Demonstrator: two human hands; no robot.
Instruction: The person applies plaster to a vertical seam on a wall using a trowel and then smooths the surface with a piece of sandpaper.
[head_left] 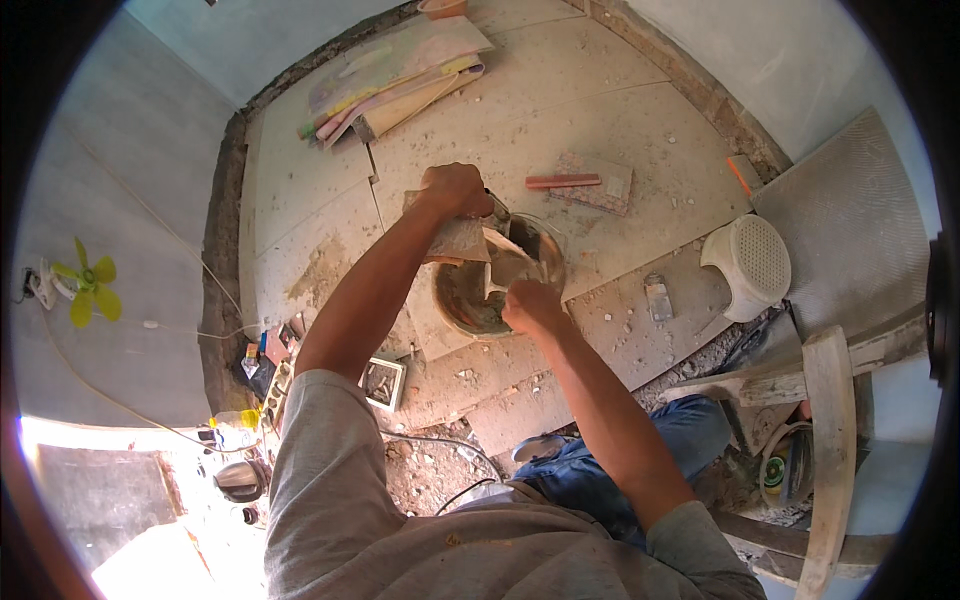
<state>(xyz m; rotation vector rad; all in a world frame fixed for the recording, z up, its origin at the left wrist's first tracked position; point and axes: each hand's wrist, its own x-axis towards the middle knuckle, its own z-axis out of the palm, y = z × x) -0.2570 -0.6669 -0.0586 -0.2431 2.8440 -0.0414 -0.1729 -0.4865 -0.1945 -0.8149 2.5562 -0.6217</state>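
My left hand [457, 190] is closed at the far side of the bucket, gripping a flat tan plate [462, 241] smeared with mortar. Its grip is partly hidden by the wrist, and I cannot tell whether it is a tile or a plastering float. My right hand [533, 308] is closed at the bucket's right rim around a scraper; the scraper's wide pale blade [511, 264] points up toward the plate, close to its edge. Below both hands stands a round bucket [449, 318] with grey-brown mortar coating its inside.
Ahead lie folded sheets [400, 85] and a patterned tile piece [598, 186] with a reddish bar [563, 181]. At right are a white plastic stool [748, 268], a small clear box [658, 298] and a wooden frame [826, 450]. At left, a square tray [401, 388], cables and a green-bladed fan [88, 285].
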